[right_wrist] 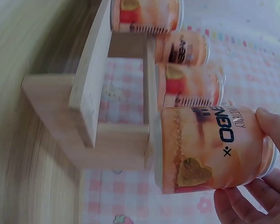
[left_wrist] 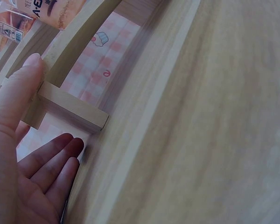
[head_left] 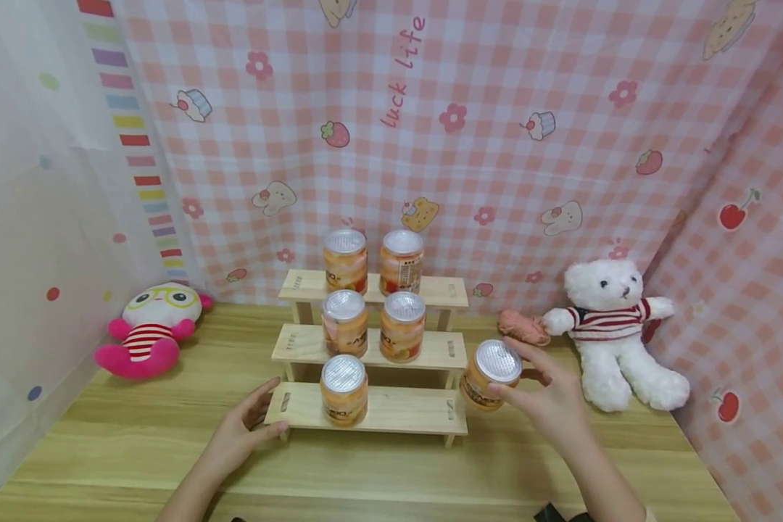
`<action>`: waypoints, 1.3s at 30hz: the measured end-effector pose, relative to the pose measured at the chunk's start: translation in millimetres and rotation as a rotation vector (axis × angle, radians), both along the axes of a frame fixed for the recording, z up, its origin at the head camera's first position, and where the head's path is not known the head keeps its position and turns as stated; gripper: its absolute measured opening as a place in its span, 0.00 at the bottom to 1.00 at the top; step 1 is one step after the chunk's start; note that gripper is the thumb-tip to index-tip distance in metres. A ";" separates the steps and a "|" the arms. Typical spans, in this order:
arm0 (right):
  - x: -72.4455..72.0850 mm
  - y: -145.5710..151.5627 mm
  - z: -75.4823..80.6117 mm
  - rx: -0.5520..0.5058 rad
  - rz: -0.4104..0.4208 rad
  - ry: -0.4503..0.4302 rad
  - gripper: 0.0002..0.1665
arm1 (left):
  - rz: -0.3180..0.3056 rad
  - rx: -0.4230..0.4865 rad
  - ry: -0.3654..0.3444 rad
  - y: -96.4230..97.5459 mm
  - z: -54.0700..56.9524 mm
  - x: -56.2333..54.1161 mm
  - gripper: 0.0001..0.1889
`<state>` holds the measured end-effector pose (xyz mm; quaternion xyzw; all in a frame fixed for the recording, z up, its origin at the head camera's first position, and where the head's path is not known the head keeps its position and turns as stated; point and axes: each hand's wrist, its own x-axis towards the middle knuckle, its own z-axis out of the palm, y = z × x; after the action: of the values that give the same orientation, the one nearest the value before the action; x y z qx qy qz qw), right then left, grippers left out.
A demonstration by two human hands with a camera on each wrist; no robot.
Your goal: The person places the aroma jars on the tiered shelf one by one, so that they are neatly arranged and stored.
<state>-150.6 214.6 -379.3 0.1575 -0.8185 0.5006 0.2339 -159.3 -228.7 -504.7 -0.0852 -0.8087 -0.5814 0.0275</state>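
Observation:
A tiered wooden rack (head_left: 398, 410) carries several orange cans with silver lids: two on the top step, two on the middle step, and one can (head_left: 344, 391) left of centre on the bottom step. At the rack's right end, my right hand (head_left: 548, 399) grips another can (head_left: 489, 375) by its lid end, thumb and fingers on opposite sides; the right wrist view shows this can (right_wrist: 210, 149) close up. My left hand (head_left: 241, 428) rests against the bottom step's left end. Its thumb (left_wrist: 23, 88) touches the board edge, while the lower fingers extend loosely beneath, off the wood.
A pink and white plush toy (head_left: 150, 330) lies at the left. To the right sit a white teddy bear (head_left: 610, 326) in a striped sweater and a pink fuzzy bundle (head_left: 523, 328). Pink checked cloth (head_left: 391, 159) hangs behind the wooden tabletop (head_left: 339, 478).

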 end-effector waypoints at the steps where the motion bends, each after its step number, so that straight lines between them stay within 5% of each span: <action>1: 1.3 -2.4 0.0 -0.005 0.011 0.017 0.39 | -0.001 0.002 -0.002 0.1 0.2 0.0 0.40; 6: 7.7 -14.9 -0.7 -0.003 0.034 0.022 0.40 | -0.003 0.007 -0.003 0.4 1.1 0.3 0.40; 14: 12.8 -34.2 -1.2 0.006 0.053 -0.086 0.39 | 0.002 0.004 0.001 0.8 -0.1 0.6 0.40; 39: -1.2 -83.0 -27.6 -0.047 0.202 -0.193 0.38 | 0.009 -0.003 0.013 1.5 1.0 1.1 0.40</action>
<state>-151.9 131.6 -406.8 0.1847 -0.8053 0.5533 0.1059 -158.2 -227.2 -503.7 -0.0853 -0.8097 -0.5796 0.0354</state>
